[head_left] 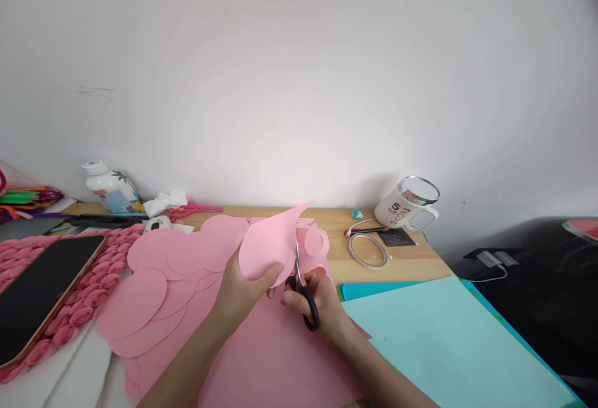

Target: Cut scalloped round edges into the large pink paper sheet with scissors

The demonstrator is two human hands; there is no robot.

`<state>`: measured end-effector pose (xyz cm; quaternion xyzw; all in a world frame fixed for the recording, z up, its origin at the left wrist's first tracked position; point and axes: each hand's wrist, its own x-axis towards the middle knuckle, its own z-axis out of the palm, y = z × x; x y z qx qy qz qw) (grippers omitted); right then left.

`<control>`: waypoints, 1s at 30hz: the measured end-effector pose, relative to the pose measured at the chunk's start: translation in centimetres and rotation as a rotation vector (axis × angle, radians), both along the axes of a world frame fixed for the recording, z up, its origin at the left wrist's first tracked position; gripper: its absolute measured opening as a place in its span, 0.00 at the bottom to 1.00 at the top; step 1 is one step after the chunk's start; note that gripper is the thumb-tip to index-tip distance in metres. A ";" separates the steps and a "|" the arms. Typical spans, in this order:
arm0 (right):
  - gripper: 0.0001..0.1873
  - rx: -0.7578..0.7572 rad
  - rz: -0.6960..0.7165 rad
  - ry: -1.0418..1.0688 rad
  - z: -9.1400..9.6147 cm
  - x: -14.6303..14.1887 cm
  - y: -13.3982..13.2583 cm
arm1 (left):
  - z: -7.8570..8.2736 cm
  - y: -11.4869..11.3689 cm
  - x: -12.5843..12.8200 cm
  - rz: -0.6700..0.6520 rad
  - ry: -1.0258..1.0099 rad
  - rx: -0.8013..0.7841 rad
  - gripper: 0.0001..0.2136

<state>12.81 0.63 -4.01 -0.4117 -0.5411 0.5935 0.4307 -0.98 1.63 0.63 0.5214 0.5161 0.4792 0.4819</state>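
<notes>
My left hand grips a piece of pink paper, rounded along its left side and pointed at the upper right. In my right hand is a pair of scissors with black handles. Their blades point up and lie against the paper's right edge; how far they are apart is hard to tell. Beneath both hands spreads a large pink sheet. Curled pink offcuts rest just behind the scissors. Several pink paper circles overlap in a pile left of my left hand.
On the left, a phone lies on rows of rolled pink paper roses. Pink scissors, a tissue and a white bottle stand along the wall. To the right are a mug, a tape roll and light-blue sheets.
</notes>
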 end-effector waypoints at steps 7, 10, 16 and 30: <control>0.20 -0.014 0.011 0.146 -0.7 -0.2 0.2 | 0.3 -0.3 0.2 -0.007 -0.078 -0.030 0.10; 0.20 -0.028 -0.008 0.175 -0.6 -0.3 0.1 | 0.2 -0.3 0.2 0.009 -0.040 -0.037 0.13; 0.18 -0.034 -0.024 0.173 0.0 -0.1 -0.1 | -0.1 0.0 -0.2 0.060 0.068 0.046 0.19; 0.14 -0.012 -0.007 0.230 -0.3 -0.1 -0.2 | -0.5 0.4 -0.8 -0.038 0.066 0.023 0.20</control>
